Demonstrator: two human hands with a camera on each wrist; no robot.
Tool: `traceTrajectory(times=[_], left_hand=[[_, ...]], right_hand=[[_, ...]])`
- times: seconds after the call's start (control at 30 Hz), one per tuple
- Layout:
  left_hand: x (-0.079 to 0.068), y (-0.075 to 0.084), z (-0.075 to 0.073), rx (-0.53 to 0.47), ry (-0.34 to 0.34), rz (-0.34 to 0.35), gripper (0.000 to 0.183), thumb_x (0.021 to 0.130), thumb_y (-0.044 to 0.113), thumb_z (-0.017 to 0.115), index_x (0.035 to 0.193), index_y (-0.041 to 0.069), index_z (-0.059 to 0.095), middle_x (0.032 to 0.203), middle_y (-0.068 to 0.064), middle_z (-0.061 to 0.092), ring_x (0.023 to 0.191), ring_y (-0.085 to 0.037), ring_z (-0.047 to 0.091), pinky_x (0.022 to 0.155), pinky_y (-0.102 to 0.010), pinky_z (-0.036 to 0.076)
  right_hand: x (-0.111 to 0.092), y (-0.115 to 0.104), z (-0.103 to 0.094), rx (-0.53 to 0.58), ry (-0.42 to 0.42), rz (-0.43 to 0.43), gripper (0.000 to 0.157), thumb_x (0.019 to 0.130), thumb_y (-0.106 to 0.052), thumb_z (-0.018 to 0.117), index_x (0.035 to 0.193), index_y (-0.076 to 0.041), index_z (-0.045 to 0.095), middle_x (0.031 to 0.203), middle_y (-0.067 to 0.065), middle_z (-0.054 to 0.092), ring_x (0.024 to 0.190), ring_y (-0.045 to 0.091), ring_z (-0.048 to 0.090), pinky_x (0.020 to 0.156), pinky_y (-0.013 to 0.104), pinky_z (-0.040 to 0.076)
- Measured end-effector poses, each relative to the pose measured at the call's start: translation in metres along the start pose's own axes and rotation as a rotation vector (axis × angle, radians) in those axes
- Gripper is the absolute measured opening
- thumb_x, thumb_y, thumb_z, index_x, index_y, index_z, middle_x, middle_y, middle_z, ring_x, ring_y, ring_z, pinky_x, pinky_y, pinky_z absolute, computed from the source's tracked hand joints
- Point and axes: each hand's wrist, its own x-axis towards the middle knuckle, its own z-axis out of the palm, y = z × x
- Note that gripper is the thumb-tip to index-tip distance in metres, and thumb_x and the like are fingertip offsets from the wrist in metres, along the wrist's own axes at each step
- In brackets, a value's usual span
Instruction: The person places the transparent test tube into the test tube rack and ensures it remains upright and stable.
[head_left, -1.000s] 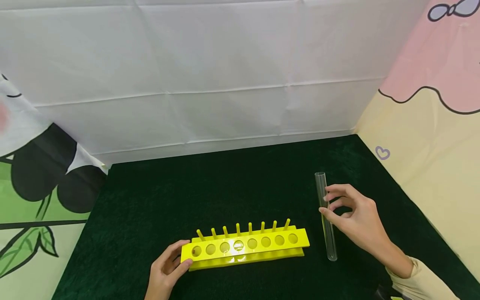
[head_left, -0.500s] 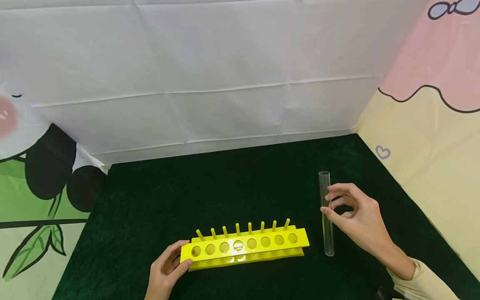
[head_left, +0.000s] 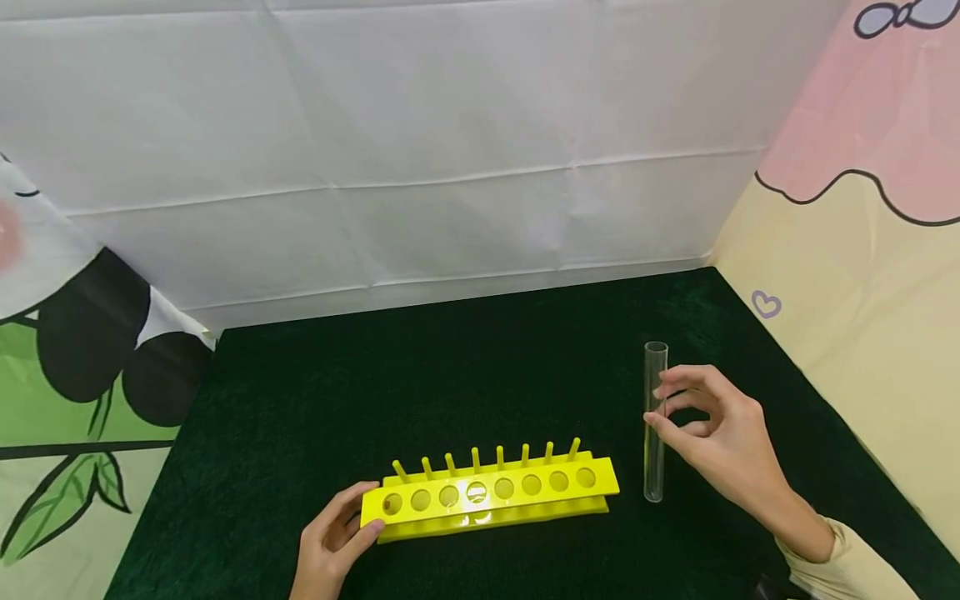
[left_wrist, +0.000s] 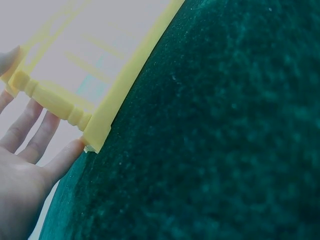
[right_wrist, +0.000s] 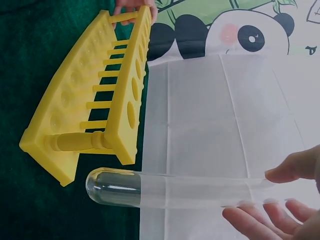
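A yellow test tube rack [head_left: 491, 492] stands on the dark green cloth, with a row of round holes on top and several pegs along its back. My left hand [head_left: 335, 533] grips its left end, thumb in front and fingers around the end post, as the left wrist view shows. To the right of the rack, my right hand [head_left: 720, 433] pinches a clear glass test tube [head_left: 655, 467] between thumb and fingers. The tube is upright, open end up. In the right wrist view the tube's rounded bottom [right_wrist: 112, 187] lies beside the rack's near end, apart from it.
Dark green cloth [head_left: 300, 400] covers the table. A white sheet [head_left: 450, 150] hangs behind it. Printed cloths stand at the left and right sides, the right one [head_left: 862, 317] pink and cream. A dark object [head_left: 772, 587] shows partly by the right sleeve.
The test tube has turned from a slant to nearly upright, its lower end rising slightly. My right hand has shifted a little to the right. Left hand and rack stay in place.
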Motion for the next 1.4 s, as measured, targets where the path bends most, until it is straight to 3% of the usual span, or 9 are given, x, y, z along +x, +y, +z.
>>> traceTrajectory(times=[1.07, 1.4], left_hand=[[0.0, 0.002, 0.0, -0.002, 0.007, -0.01, 0.042, 0.086, 0.015, 0.07, 0.124, 0.006, 0.055, 0.124, -0.009, 0.054, 0.103, -0.02, 0.057, 0.084, -0.023, 0.052], [-0.002, 0.004, 0.0, 0.002, 0.019, 0.022, 0.042, 0.086, 0.014, 0.07, 0.124, 0.005, 0.055, 0.124, -0.012, 0.055, 0.101, -0.02, 0.058, 0.082, -0.024, 0.053]], right_hand=[[0.008, -0.009, -0.005, 0.045, -0.016, -0.062, 0.048, 0.072, 0.018, 0.07, 0.114, 0.002, 0.052, 0.099, 0.008, 0.059, 0.084, 0.011, 0.062, 0.062, 0.021, 0.055], [0.007, -0.015, -0.008, 0.069, -0.016, -0.082, 0.049, 0.071, 0.02, 0.07, 0.114, 0.003, 0.052, 0.099, 0.008, 0.059, 0.086, 0.012, 0.063, 0.062, 0.021, 0.056]])
